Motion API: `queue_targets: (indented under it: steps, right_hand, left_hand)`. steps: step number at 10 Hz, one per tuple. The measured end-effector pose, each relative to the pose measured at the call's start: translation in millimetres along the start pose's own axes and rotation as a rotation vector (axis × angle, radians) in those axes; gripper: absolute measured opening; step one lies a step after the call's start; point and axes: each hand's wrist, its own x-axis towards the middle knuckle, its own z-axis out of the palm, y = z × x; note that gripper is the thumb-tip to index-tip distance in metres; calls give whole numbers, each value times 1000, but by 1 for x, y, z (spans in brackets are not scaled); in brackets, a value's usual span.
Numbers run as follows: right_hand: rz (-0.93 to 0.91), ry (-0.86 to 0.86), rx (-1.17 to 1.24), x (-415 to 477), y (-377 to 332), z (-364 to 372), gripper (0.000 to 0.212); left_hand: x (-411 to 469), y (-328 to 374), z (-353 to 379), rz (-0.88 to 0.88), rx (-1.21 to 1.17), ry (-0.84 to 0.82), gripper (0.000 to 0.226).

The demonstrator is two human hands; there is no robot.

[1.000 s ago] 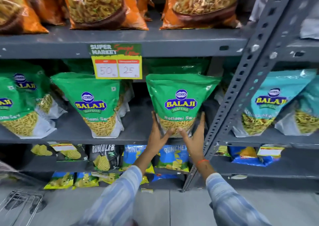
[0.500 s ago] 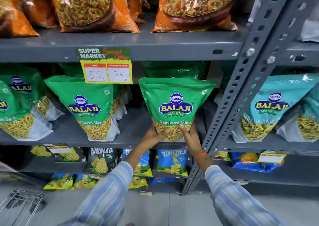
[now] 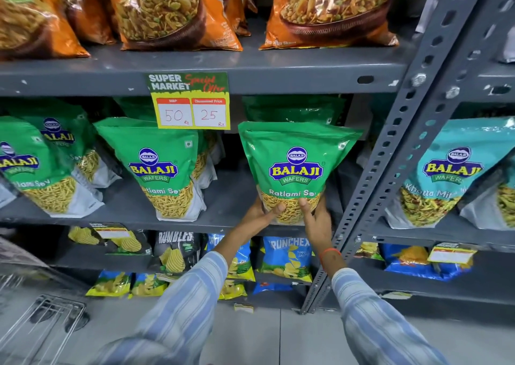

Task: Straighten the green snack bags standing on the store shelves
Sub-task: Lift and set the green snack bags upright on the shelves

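Note:
A green Balaji Ratlami Sev bag (image 3: 296, 166) stands upright at the right end of the middle grey shelf (image 3: 228, 222). My left hand (image 3: 260, 215) grips its lower left corner and my right hand (image 3: 316, 218) its lower right, thumbs on the front. Another green bag (image 3: 292, 108) stands behind it, mostly hidden. A second front green bag (image 3: 158, 166) leans left mid-shelf, and two more green bags (image 3: 33, 166) tilt at the far left.
A yellow price tag (image 3: 192, 105) hangs from the upper shelf edge. Orange snack bags (image 3: 167, 10) fill the top shelf. A perforated grey upright (image 3: 390, 175) stands just right of my hands. Teal bags (image 3: 446, 175) sit beyond it. Chip packets (image 3: 287, 256) below; a wire rack (image 3: 41, 325) on the floor.
My hands have slid from the bag's sides down to its bottom corners and closed on it. The bag now stands straighter, and the view has moved closer.

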Motion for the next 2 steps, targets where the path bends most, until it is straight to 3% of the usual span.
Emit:
queue_targets:
  steps: [1,2]
  right_hand:
    - [-53,112,-63,-14,1,11,84]
    - [-125,309,-164,-31,1,28,84]
  left_hand:
    - [-5,-2,0,-1,-44,11,47]
    - [-16,-4,0,28,-81,89,34]
